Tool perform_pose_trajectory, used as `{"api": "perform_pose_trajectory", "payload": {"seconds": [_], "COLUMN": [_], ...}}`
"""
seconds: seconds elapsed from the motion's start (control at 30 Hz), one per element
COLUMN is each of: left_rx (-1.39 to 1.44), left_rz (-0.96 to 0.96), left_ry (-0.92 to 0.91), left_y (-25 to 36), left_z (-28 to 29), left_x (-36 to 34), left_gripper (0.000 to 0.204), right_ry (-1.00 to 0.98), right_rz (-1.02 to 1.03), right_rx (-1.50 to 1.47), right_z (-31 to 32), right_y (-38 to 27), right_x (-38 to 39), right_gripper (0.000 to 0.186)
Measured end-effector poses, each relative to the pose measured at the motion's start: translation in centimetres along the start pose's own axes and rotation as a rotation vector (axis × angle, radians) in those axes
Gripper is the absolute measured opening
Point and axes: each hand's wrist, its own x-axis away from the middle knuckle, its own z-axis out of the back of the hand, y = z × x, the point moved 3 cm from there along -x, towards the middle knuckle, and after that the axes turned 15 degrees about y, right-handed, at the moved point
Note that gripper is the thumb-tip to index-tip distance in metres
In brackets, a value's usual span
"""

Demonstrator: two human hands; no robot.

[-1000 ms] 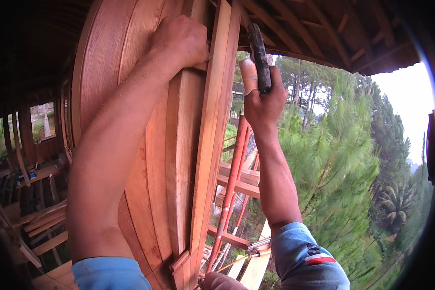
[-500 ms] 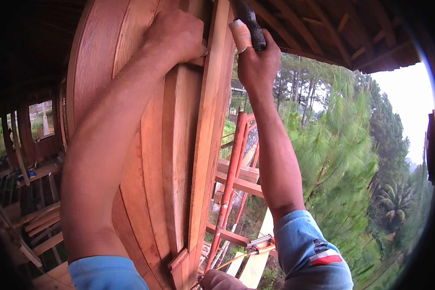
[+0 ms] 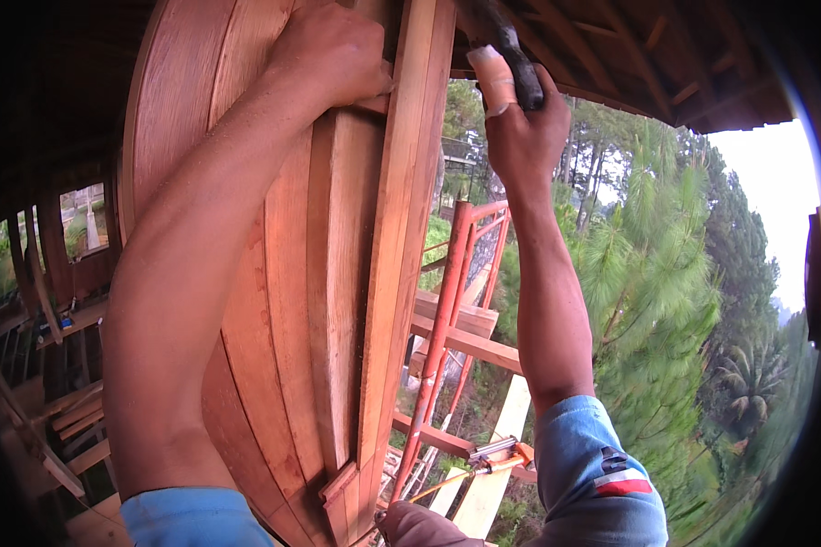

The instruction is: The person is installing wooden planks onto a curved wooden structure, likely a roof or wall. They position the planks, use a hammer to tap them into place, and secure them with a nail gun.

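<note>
High on the reddish wooden plank wall (image 3: 278,273), my left hand (image 3: 333,55) is closed, its fingertips tucked against an upright wooden post (image 3: 394,228). A short piece of wood (image 3: 371,104) shows just beneath that hand; what its fingers hold is hidden. My right hand (image 3: 527,132) grips a black-handled tool (image 3: 514,56), raised to the right of the post. The tool's upper end runs out of view, so its kind cannot be made out. Pale tape (image 3: 493,75) wraps one finger of the right hand.
Red metal scaffolding (image 3: 440,337) stands right of the wall, with timber beams (image 3: 465,345) and pale planks (image 3: 493,460) across it. An orange clamp-like tool (image 3: 502,456) lies there. Trees rise beyond; a dark roof (image 3: 602,46) overhangs. Loose boards (image 3: 77,410) lie inside, left.
My right hand and the black-handled tool have moved to the right and slightly down, away from the post. The left hand stays in nearly the same place, its forearm shifted slightly left.
</note>
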Motion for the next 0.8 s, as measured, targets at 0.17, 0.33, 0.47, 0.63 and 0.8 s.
{"api": "perform_pose_trajectory", "payload": {"seconds": [0.17,0.33,0.47,0.63,0.8], "left_rx": [0.069,0.0,0.046,0.023,0.026], "left_rz": [0.006,-0.027,0.042,0.051,0.068], "left_ry": [0.11,0.034,0.021,-0.078,-0.117], "left_y": [0.0,0.2,0.5,0.6,0.7], "left_z": [0.2,0.3,0.5,0.7,1.0], "left_x": [0.2,0.1,-0.2,-0.3,-0.5], "left_gripper": [0.041,0.043,0.043,0.043,0.042], "right_ry": [-0.016,-0.088,-0.052,-0.122,-0.112], "right_rz": [0.025,0.024,0.072,0.158,0.111], "right_rx": [0.021,0.117,0.152,0.251,0.237], "right_z": [-0.5,1.2,4.5,3.1,5.6], "right_y": [-0.4,-1.1,0.1,-0.9,0.3], "right_x": [0.4,0.1,0.2,-1.1,-0.2], "right_gripper": [0.048,0.047,0.043,0.047,0.042]}}
